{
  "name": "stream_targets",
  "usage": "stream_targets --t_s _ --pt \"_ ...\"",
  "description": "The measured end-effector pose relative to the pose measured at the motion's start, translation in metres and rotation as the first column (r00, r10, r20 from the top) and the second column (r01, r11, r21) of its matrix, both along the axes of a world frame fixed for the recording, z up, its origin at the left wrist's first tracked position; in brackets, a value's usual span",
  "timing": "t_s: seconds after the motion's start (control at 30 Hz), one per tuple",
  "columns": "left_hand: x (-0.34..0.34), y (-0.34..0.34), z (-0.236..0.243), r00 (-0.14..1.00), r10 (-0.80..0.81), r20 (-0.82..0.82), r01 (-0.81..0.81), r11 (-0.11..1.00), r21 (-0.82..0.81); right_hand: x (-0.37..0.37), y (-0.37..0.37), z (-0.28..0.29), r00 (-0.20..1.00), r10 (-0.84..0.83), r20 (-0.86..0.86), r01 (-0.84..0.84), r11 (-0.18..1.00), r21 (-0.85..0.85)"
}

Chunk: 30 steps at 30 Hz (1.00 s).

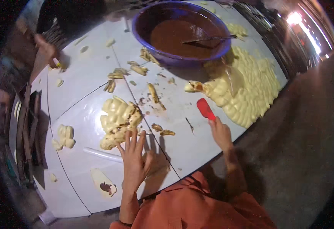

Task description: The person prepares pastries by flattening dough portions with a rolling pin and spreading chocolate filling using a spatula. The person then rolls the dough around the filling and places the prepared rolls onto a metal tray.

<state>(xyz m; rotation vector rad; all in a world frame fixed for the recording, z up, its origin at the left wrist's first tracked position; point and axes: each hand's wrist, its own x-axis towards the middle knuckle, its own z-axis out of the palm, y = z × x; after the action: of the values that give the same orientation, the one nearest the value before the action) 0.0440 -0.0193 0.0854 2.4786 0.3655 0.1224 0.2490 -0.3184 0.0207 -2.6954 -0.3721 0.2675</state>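
**Left hand spread at the dough pile, right hand on the red scraper**

Your left hand (133, 158) lies open on the white bench (79, 110), fingers spread, the fingertips touching the near edge of a pile of pale yellow dough pieces (118, 120). It holds nothing. Your right hand (220, 133) is closed around the handle of a red scraper (205, 108), whose blade points away from you toward the large sheet of pale dough lumps (247, 89) spread along the right side of the bench.

A blue basin (144, 23) of brown filling stands at the far side of the bench, with a utensil (209, 38) resting in it. Between basin and pile lie scattered dough strips (153, 92) and crumbs. A white rod (102, 154) lies just left of your left hand, and nearer the bench edge sits a flattened dough piece with a dab of brown filling (105, 185). A smaller dough clump (64, 136) lies further left. At the far left corner, another person's hand (46, 49) rests on the bench.
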Motion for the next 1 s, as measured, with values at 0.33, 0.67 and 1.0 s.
stream_targets --t_s 0.33,0.67,1.0 --pt "0.108 0.01 -0.035 0.925 0.263 0.275 -0.292 0.954 0.07 0.084 0.12 0.014 0.942 0.329 0.069 -0.322 0.942 -0.094" --pt "0.194 0.03 -0.06 0.932 0.361 0.005 -0.353 0.908 0.223 0.125 0.167 0.003 0.918 0.335 0.213 -0.337 0.941 -0.028" --pt "0.201 0.115 -0.078 0.902 0.364 0.231 -0.426 0.837 0.345 0.132 0.14 0.031 0.732 0.681 -0.001 -0.681 0.732 -0.025"
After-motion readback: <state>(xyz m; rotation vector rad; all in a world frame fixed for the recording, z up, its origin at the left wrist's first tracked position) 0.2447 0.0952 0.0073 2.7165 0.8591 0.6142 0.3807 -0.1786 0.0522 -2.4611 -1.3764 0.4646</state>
